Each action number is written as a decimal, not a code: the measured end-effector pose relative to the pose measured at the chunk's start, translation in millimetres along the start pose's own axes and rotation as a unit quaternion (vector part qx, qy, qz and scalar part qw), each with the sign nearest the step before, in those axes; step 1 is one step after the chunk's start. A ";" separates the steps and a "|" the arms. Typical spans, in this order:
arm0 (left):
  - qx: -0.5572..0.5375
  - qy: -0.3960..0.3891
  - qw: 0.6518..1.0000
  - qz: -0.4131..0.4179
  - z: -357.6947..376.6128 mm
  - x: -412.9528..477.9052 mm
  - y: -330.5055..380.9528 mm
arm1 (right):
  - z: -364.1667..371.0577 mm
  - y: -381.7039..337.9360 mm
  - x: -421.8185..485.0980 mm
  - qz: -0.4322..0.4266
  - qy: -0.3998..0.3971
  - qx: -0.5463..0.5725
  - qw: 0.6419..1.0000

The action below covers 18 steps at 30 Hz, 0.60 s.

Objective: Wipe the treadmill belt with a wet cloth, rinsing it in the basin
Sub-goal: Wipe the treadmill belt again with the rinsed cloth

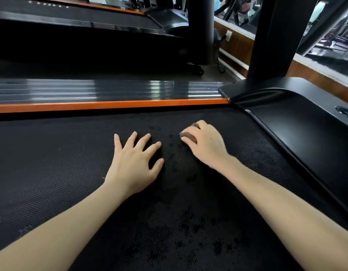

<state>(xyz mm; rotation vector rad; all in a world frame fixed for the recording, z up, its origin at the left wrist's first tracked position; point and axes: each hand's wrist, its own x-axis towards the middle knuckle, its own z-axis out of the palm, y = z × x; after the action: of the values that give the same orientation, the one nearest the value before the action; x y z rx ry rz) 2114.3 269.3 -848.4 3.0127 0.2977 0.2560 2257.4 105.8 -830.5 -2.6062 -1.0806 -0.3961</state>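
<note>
Two bare hands on black textured treadmill belt: L hand flat, splayed; R hand gripping small brown crumpled cloth. Dark wet spots btwn.

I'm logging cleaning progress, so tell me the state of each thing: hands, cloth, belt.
belt: dark, wet-looking spots near and below the hands.
left hand: flat on the belt, fingers spread.
right hand: curled round the cloth.
cloth: brown, bunched, resting on the belt.
</note>
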 end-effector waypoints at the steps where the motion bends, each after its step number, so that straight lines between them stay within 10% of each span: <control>1: -0.002 0.003 1.000 0.000 -0.2 -0.5 -0.4 | -1.8 12.2 3.9 0.027 0.005 -0.008 1.000; 7: -0.006 0.010 1.000 0.003 1.2 -0.5 -1.6 | -2.9 54.4 40.2 0.323 0.118 0.107 0.933; 18: -0.008 0.027 1.000 0.009 6.3 0.2 -1.3 | 10.4 38.6 73.0 0.245 0.049 0.056 0.967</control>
<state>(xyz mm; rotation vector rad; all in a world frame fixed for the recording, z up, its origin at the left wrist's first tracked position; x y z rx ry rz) 2115.4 270.1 -854.7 2.9983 0.2731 0.3414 2336.3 130.1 -820.1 -2.6000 -0.3857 -0.3294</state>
